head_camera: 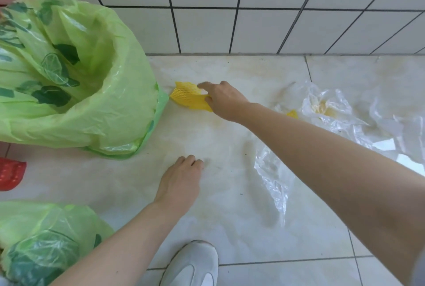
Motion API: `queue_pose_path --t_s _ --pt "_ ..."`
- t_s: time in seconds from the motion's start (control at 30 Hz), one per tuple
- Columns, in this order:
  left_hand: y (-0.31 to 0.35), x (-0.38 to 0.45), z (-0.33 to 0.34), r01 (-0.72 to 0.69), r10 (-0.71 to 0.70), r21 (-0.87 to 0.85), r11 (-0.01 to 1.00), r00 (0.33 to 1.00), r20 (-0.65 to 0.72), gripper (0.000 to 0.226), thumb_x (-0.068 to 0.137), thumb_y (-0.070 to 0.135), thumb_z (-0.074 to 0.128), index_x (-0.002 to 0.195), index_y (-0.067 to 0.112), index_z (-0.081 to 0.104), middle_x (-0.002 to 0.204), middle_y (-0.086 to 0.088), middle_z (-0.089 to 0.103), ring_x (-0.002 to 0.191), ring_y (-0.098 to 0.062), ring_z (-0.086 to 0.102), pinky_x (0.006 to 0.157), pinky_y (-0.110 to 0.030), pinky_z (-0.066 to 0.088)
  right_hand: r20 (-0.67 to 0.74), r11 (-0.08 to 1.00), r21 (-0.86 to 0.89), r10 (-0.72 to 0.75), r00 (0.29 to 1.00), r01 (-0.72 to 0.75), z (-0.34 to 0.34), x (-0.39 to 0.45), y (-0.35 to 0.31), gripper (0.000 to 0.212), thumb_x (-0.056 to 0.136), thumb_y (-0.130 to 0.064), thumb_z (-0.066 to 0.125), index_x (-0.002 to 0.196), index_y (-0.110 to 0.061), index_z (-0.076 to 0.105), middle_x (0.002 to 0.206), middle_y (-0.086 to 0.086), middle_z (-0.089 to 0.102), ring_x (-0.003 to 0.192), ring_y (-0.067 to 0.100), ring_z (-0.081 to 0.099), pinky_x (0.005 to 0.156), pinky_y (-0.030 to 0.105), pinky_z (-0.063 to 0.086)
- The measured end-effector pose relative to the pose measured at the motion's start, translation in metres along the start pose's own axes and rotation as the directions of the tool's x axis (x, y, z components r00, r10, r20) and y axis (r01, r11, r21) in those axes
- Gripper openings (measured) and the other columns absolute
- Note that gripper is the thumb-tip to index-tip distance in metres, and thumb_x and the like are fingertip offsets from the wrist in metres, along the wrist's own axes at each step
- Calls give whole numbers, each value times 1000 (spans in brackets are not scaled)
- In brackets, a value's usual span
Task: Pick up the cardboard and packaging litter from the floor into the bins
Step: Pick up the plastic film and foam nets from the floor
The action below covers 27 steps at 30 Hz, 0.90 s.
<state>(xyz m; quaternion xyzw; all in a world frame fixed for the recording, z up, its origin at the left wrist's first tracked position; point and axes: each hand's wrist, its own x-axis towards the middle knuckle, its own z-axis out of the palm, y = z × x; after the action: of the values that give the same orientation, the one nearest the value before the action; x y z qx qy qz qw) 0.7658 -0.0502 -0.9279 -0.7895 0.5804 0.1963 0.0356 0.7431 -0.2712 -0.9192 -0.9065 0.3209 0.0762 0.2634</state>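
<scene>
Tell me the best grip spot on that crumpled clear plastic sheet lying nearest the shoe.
Pinch the raised crumpled fold at the upper end of the crumpled clear plastic sheet, coming from above. The film lies thin and nearly flat on the tiled floor, so flat edges would probably slip; the bunched ridge stands up enough for fingers to close on. The left hand hangs nearest and holds nothing.

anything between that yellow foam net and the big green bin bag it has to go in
Nothing visible. The right hand already grips the yellow foam net, which lies on the floor right beside the green bin bag. The bag's mouth is open, with no object in the gap.
</scene>
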Motion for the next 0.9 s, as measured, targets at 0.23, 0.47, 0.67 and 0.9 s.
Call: queue_pose_path --t_s 0.23,0.47,0.67,0.9 --pt "40 6 -18 -358 344 -86 930 928 -141 19 75 8 51 91 10 61 100 -5 57 96 -28 54 76 -39 47 164 985 -108 -114 980 133 12 29 -13 29 96 -30 45 117 -37 63 154 3 27 137 33 18 109 45 29" --pt "83 24 2 -621 616 43 783 783 86 64 93 6 19 152 24 2 161 3 0 148 -22 -7 119 -41 1 335 982 -101 -117 935 159 5 24 12 33 98 -30 40 121 -45 58 155 -18 20 134 28 19 96 38 24" --pt "95 33 13 -671 628 178 720 739 246 69 97 10 24 148 30 -17 161 2 -2 146 -26 -15 117 -48 -5 288 964 -167 -155 945 208 5 14 31 35 101 -30 35 127 -42 54 149 -22 31 126 28 27 90 35 23" --pt "92 32 15 -660 617 203 723 749 240 65 94 12 17 151 28 -11 145 -6 31 146 -33 5 116 -50 3 202 963 -164 -181 963 215 13 11 35 34 101 -30 36 126 -41 55 145 -16 37 123 29 30 93 38 28"
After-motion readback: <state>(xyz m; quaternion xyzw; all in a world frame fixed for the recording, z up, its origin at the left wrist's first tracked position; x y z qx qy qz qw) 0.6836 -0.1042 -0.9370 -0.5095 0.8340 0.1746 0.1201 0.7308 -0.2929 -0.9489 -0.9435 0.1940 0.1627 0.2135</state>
